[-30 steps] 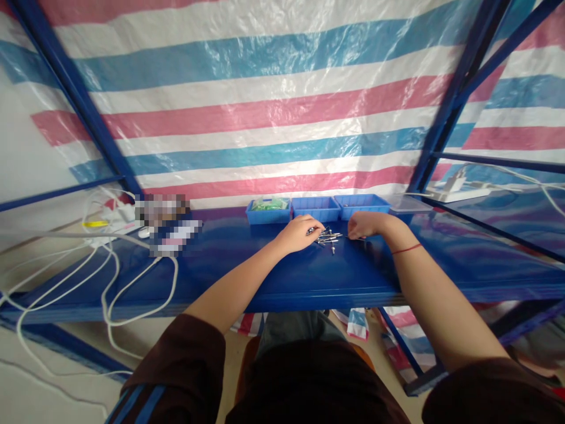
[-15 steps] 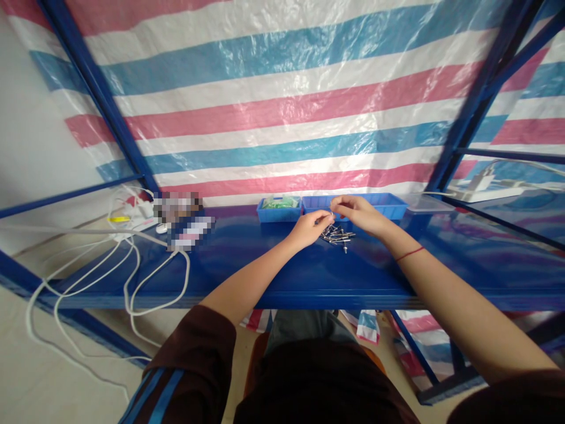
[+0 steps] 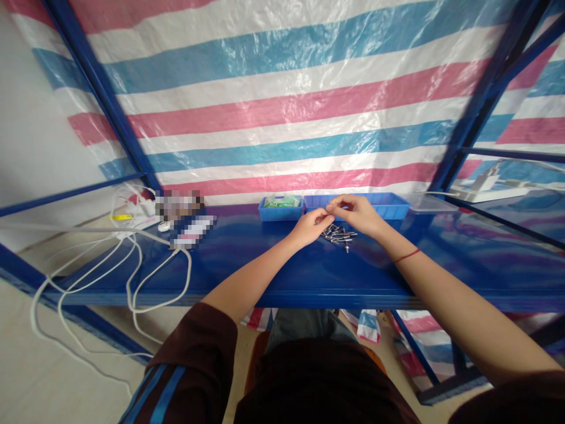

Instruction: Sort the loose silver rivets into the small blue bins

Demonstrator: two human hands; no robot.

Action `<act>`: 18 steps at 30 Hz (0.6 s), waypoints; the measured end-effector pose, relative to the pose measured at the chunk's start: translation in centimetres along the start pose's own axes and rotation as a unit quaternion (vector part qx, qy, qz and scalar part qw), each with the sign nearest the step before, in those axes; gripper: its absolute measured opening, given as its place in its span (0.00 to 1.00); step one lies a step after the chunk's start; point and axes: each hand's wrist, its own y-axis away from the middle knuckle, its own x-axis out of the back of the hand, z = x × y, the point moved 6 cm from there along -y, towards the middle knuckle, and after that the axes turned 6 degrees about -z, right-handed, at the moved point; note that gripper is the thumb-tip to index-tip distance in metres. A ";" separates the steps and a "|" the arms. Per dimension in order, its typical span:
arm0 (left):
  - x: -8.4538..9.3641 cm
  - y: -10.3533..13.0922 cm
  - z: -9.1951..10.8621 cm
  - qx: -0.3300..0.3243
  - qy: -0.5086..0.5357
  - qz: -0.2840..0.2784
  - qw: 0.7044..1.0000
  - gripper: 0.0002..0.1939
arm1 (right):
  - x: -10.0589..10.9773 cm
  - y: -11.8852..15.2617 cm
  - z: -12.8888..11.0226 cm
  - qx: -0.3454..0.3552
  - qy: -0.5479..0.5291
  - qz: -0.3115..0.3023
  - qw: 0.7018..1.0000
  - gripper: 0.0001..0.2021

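My left hand [image 3: 311,228] is closed in a pinch above the blue table [image 3: 247,259], in front of the bins. My right hand [image 3: 358,215] meets it from the right, thumb and forefinger pinched against the left fingertips. Whatever sits between the fingers is too small and covered to make out. Just below and beside the hands lies a loose pile of thin metal fasteners [image 3: 339,234], like screws or rivets, with one [image 3: 346,249] a little nearer to me. A long blue tray [image 3: 391,207] stands behind my right hand, partly hidden by it.
Left of the tray is a small blue bin [image 3: 280,214] holding green packets [image 3: 282,202]. A clear plastic container [image 3: 432,204] lies at the right. White cables [image 3: 188,277] loop over the table's left side. Blue posts [image 3: 103,100] frame a striped sheet [image 3: 282,112].
My right hand has come slightly left and its fingertips now press against my left fingertips, covering a small pale thing seen between them before. The view has shifted slightly.
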 end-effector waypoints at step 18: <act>1.9 -0.2 -1.4 0.057 0.033 0.103 0.992 0.12 | 0.0 0.1 1.2 -0.083 0.091 -0.102 0.987 0.11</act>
